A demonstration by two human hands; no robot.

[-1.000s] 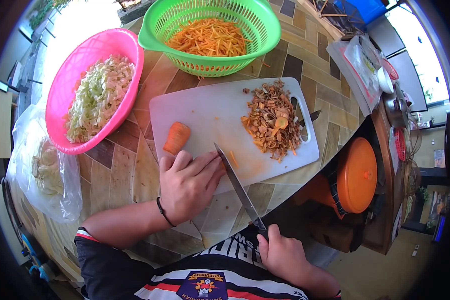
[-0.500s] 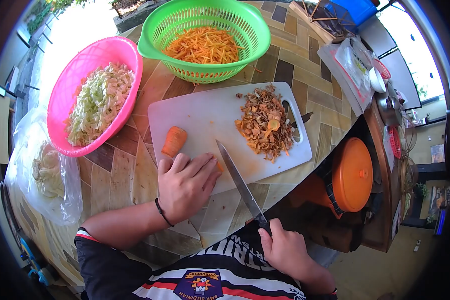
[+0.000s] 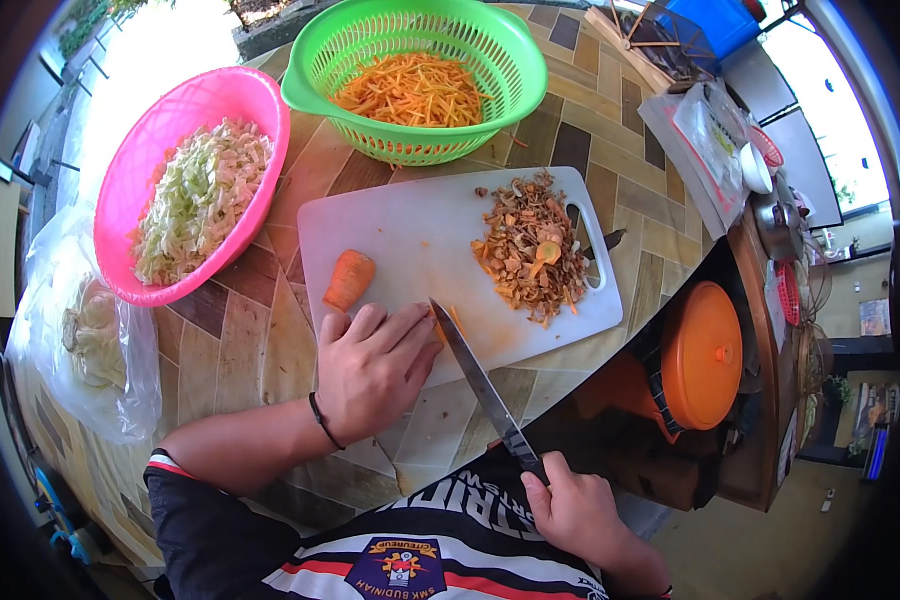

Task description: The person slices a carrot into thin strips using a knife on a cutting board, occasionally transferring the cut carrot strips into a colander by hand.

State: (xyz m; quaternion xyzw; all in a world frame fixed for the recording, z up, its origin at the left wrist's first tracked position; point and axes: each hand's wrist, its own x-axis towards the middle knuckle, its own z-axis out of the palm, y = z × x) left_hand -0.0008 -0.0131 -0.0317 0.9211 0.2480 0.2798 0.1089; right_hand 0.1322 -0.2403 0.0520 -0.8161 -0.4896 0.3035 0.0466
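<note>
My right hand point(image 3: 582, 512) grips the black handle of a kitchen knife point(image 3: 482, 388). The blade's front part rests beside my left fingertips, over the white cutting board point(image 3: 390, 215). My left hand point(image 3: 375, 372) is closed and pressed down at the board's near edge, holding a piece of carrot that is mostly hidden under the fingers. A thin carrot strip point(image 3: 457, 319) lies just right of the blade. Behind my left knuckles sits a thick carrot chunk point(image 3: 349, 280). A heap of brownish-orange peelings and scraps point(image 3: 530, 250) covers the board's right side, near its handle slot.
A green colander point(image 3: 410, 150) of shredded carrot stands behind the board. To the left are a pink basin point(image 3: 112, 215) of chopped cabbage and a clear plastic bag point(image 3: 135, 400) with a pale vegetable inside. An orange lidded container point(image 3: 702, 355) sits below the table's right edge.
The knife blade has shifted slightly left, against the carrot by my left fingertips. A cut strip now shows on the blade's right side. My left hand stays in place.
</note>
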